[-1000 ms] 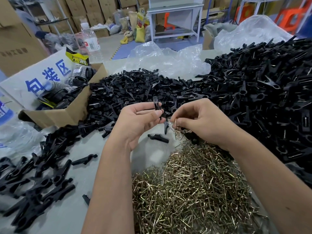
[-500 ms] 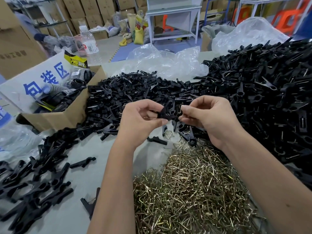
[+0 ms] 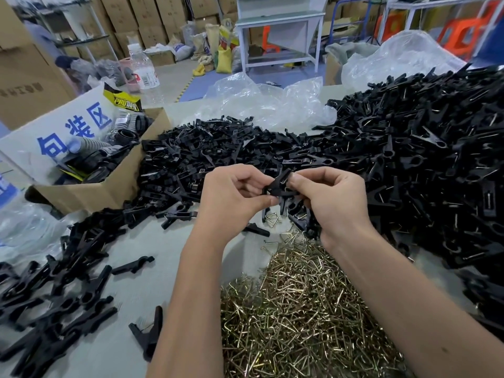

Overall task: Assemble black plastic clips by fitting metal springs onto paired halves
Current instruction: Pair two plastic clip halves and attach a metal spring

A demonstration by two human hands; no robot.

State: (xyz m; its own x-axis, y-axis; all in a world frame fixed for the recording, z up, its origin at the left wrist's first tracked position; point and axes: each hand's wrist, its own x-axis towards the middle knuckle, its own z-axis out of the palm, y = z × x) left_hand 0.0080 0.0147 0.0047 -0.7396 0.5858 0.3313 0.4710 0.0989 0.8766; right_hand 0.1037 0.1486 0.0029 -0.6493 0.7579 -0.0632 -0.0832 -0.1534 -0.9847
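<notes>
both hands meet above the grey counter [image 3: 152, 241]: the left hand [image 3: 231, 197] and right hand [image 3: 331, 199] have curled fingers pinching a black plastic clip [image 3: 279, 184] between them, over the heap of brass-coloured bent wire springs [image 3: 300, 309]. loose black plastic clip halves [image 3: 218, 148] lie piled behind, beside an open brown cardboard box [image 3: 90, 190].

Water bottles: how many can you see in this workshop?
1: a clear plastic water bottle stands at the back left, behind the open cardboard box. Others may be hidden among the clutter.
</notes>
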